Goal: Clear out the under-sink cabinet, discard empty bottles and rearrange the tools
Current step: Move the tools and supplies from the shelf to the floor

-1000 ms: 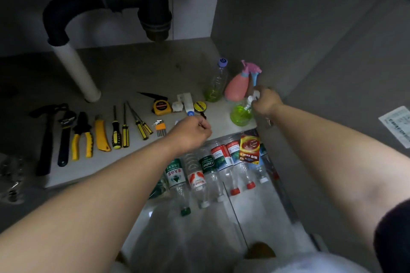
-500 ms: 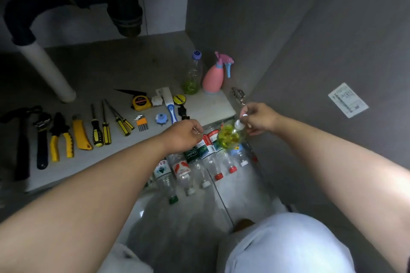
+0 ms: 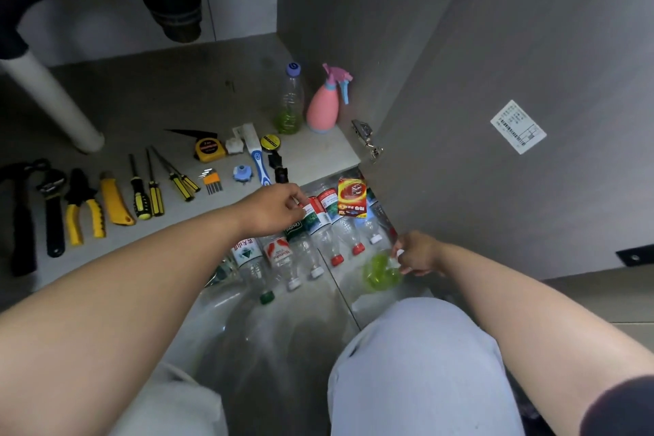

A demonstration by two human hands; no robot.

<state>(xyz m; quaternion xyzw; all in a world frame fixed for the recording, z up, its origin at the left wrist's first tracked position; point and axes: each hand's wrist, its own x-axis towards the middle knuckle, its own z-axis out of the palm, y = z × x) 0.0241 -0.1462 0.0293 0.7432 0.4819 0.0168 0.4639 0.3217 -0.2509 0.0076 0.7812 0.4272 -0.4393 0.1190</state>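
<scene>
Nearest, at 6 o'clock: pale-trousered knee (image 3: 424, 365), hiding part of the floor. Just beyond, at 4 o'clock: right hand (image 3: 419, 253) grasping the neck of small green bottle (image 3: 380, 272), low beside the row of empty bottles (image 3: 311, 248) lying on the floor. Red-yellow packet (image 3: 351, 202) on the row's far side. Near centre: left hand (image 3: 272, 209) over the row, fingers curled; grasping anything or not, cannot tell. Farther, 9 to 11 o'clock, on cabinet floor: pliers (image 3: 85, 212), screwdrivers (image 3: 145, 191), tape measure (image 3: 208, 150). At 12: pink sprayer (image 3: 323, 110), clear bottle (image 3: 291, 99). At 2: open door (image 3: 495, 99).
</scene>
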